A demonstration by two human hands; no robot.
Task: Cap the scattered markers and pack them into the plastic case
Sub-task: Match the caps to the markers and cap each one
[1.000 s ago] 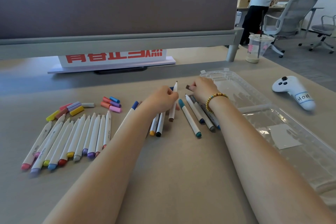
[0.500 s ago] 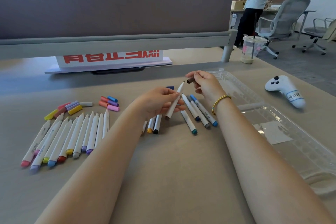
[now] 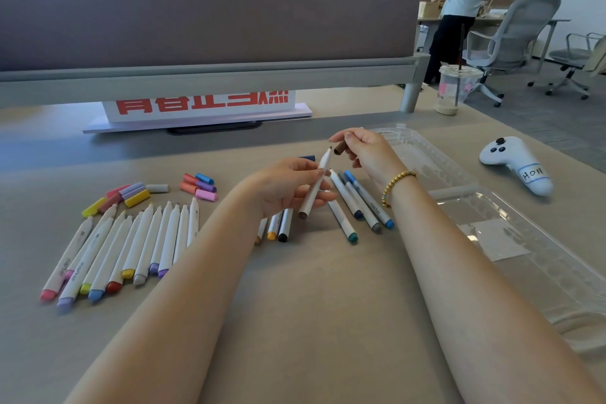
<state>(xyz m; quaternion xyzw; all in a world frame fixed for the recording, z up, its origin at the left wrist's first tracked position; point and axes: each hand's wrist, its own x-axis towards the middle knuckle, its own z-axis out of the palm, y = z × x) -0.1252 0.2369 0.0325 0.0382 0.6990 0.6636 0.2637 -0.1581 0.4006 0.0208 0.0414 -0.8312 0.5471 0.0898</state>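
Left hand [image 3: 288, 187] pinches the marker [image 3: 316, 185] mid-barrel above the bench [image 3: 311, 289], tip up; right hand [image 3: 367, 151] nips the brown cap [image 3: 341, 148] in curled fingers just beside that tip. Light, stiff, slick plastic, I'd say: grip near the nib to steady it

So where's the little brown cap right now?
In the head view, the brown cap is pinched in the right hand, just right of the tip of the marker the left hand holds.
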